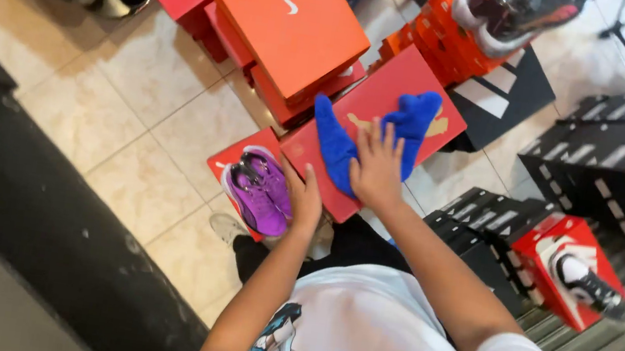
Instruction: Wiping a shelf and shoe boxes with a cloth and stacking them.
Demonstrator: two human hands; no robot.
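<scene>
Blue cloth (pixel 349 144) (partly under right hand (pixel 376 172))

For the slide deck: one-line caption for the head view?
Right hand presses blue cloth on red shoebox lid; left hand beside purple sneaker.

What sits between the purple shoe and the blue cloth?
In the head view, the left hand lies between them, on the edge of the red box under the blue cloth, beside the purple shoe.

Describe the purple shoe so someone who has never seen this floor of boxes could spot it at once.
Start at the tilted red box with the blue cloth under the right hand. Just left of it sits a smaller red box, touched by the left hand. The purple shoe lies on it, the only purple thing here.
</scene>
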